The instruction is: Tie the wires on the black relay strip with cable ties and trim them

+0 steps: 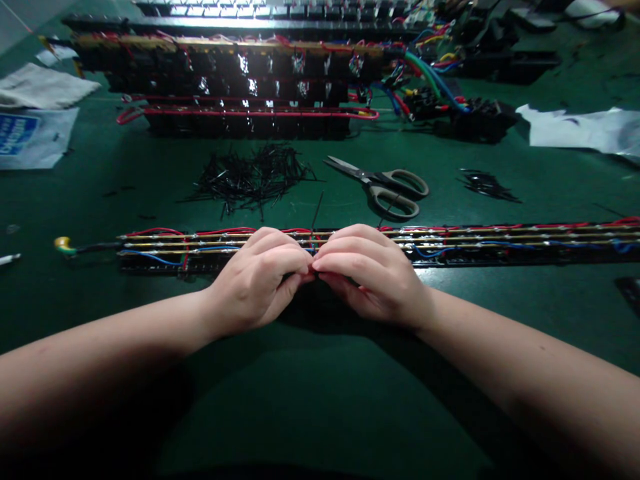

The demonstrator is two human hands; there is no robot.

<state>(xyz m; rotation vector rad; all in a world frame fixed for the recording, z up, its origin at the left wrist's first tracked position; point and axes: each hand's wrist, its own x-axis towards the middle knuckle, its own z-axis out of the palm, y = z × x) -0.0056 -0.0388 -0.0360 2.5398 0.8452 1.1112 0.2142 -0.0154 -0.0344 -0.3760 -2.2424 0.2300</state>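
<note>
A long black strip (155,262) with brass rods, red and blue wires lies across the table in front of me. At its front edge my left hand (265,277) and my right hand (375,273) meet, fingertips nearly touching. Both are closed in a pinch, and what they pinch is hidden by the fingers. Just behind the fingertips a thin black cable tie (317,210) sticks up from the strip. A second dark tie end shows behind my right hand.
Beyond the strip lie a heap of black cable ties (255,175), scissors (385,187) and a smaller pile of black ties (487,185). A large wired black assembly (240,73) stands at the back. Plastic bags (35,137) lie left, a white wrapper (575,128) right.
</note>
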